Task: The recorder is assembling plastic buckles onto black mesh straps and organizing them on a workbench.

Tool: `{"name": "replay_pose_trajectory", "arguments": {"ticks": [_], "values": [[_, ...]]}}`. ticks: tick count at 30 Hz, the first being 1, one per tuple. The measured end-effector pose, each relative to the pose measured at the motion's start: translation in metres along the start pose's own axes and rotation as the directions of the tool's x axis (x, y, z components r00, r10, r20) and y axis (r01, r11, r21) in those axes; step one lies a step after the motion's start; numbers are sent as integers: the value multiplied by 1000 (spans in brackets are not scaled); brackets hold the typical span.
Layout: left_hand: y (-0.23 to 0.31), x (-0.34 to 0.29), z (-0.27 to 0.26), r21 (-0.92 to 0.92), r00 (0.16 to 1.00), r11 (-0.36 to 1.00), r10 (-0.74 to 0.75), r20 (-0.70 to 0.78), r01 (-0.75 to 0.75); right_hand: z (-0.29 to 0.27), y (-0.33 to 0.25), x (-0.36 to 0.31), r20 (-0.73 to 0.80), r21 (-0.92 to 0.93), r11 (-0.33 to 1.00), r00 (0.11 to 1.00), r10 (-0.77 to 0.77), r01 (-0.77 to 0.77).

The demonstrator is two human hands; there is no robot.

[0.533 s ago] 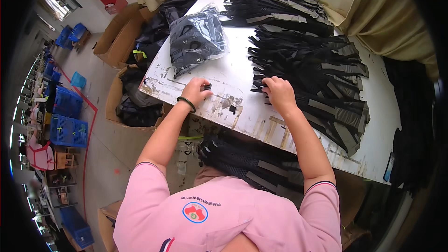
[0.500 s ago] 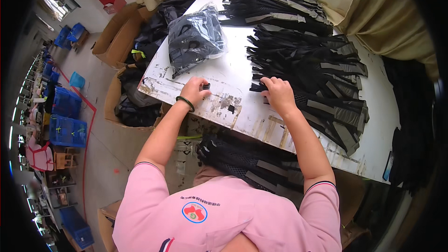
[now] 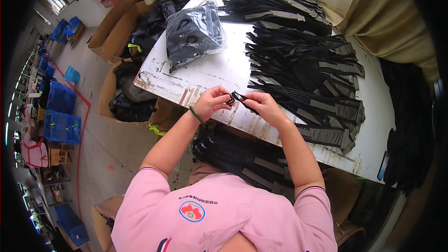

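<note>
My left hand [image 3: 212,103], with a dark bangle at its wrist, pinches a small black piece [image 3: 230,99] that looks like a plastic buckle or loop. Close beside it, my right hand [image 3: 265,107] grips the narrow end of a black strap [image 3: 240,97]. The two pieces meet or nearly meet between my fingertips, over the front edge of the white table [image 3: 236,60]; whether one is threaded through the other is too small to tell. Right of my hands lies a pile of black mesh straps [image 3: 303,63] with grey strips.
A clear plastic bag of black goods [image 3: 196,35] sits on the table's left half. Another strap bundle [image 3: 280,7] lies at the back. Cardboard boxes [image 3: 108,94] of dark fabric stand left of the table. More straps [image 3: 233,158] rest below its front edge.
My hands have come together at the table's front edge. My right hand has drawn a strap end away from the pile; my left hand has moved right with the small black piece.
</note>
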State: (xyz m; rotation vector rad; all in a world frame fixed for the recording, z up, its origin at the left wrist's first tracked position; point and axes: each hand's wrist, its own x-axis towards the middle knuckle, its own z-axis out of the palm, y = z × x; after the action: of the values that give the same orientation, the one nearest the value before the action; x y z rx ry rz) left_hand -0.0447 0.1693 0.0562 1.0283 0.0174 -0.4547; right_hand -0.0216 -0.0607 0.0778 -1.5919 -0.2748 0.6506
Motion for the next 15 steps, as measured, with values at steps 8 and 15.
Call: {"name": "replay_pose_trajectory", "arguments": {"ticks": [8,15], "values": [[-16,-4,-3,-33,999,999,-15,-43,13,20,37,6,-92,-292,922,952,-291,254],[-16,-8,-4,-256,997,966,-50,-63,33,38,12,-3,-112,-632,721,887,-448,285]]}}
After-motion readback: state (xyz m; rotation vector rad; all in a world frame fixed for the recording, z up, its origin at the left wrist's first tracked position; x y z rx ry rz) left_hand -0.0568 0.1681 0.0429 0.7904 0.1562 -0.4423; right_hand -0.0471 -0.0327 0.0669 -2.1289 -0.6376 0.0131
